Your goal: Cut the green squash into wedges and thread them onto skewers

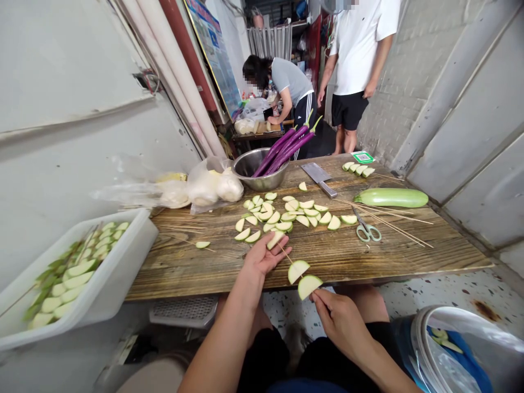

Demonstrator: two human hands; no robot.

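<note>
Directions read from the skewer (287, 254), with twelve o'clock at the far side.

- Skewer: slanting across the table's (196, 281) near edge, two threaded slices (310, 286) toward its lower end; the lower one overhangs the floor.
- Left hand (266, 255): at ten o'clock, over the near edge, palm up, fingers partly spread, a single slice (275, 240) against them; whether pinched or merely resting, cannot tell.
- Right hand (338, 311): at four o'clock, off the edge — narrow, thumb and fingers closed on the skewer's lower end.
- Loose slices (303, 220): scattered at twelve o'clock, beyond the left hand.
- Metal bowl (262, 177): eleven o'clock, purple eggplants (286, 150) jutting over its rim.
- Cleaver (319, 176): between twelve and one, flat.
- Scissors (368, 232): two o'clock, touching thin sticks (403, 229); wood surface extends from them toward the right-hand end.
- Green squash (391, 197): two o'clock, beyond the scissors, near the far right edge.
- Plastic bags (204, 188): ten o'clock, beside the bowl.
- White tub (123, 267): nine o'clock, cut slices inside, rim beside the table's left edge; a wood strip runs from there to the left forearm.
- Bucket (423, 338): four o'clock, lined with plastic, below table height.
- Two people (292, 76): beyond the far edge.
</note>
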